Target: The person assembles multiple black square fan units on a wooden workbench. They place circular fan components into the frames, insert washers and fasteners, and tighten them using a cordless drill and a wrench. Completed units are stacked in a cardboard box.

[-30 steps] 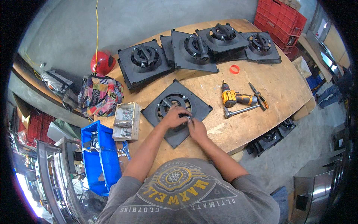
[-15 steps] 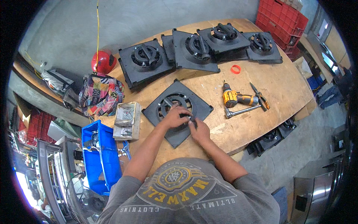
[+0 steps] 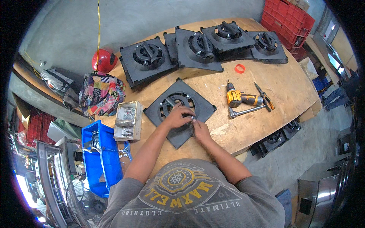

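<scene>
A black square plate point(image 3: 197, 106) with a raised round slotted centre lies cornerwise before me on the wooden table. My left hand point(image 3: 178, 117) rests over its centre, thumb and fingers drawn together near the ring's right edge. Just right of it, my right hand point(image 3: 201, 129) is closed in a pinch at the same spot. Between the fingertips shows a small pale piece point(image 3: 193, 118), too small to name. From the ring's upper left a short black tube point(image 3: 170, 102) points toward my left hand, which hides its other end.
Several similar black plates point(image 3: 146, 60) line the table's far side. To the right lie a yellow cordless drill point(image 3: 234, 98), a socket wrench point(image 3: 247, 111), pliers point(image 3: 269, 102) and a red ring point(image 3: 239, 68). A divided box of screws point(image 3: 139, 121) and a blue crate point(image 3: 110, 167) are at left.
The whole view has shifted slightly. My hands stay at the same spot on the plate, with the right fingers turned a little against the left ones.
</scene>
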A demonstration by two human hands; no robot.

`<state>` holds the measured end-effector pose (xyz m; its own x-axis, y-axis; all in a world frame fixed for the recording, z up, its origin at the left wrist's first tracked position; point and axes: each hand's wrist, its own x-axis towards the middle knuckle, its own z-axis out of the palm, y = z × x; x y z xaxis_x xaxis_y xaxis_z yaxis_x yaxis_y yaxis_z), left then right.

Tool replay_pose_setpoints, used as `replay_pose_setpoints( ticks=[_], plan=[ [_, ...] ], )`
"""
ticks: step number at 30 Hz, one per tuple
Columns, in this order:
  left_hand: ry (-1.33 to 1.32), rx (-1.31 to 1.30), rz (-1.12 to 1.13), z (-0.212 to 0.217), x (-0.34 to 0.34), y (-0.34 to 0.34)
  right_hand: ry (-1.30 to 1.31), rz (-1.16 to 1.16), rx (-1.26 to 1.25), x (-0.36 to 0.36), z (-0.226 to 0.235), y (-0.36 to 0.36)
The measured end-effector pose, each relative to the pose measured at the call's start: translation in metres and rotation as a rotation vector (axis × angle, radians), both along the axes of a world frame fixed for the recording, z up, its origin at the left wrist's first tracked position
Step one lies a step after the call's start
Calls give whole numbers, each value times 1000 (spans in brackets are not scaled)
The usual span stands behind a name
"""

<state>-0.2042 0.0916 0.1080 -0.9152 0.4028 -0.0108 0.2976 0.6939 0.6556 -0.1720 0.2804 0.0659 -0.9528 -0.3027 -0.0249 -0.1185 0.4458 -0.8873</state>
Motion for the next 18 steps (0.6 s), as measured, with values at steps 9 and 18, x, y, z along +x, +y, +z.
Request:
replay_pose_setpoints(
  ticks=[9, 18],
  plan=[
    [79, -101, -133, 23, 10, 0, 53, 13, 34, -1, -7, -2],
    [197, -223, -162, 26, 18, 3, -55, 10, -32, -9, -15, -1]
  ],
)
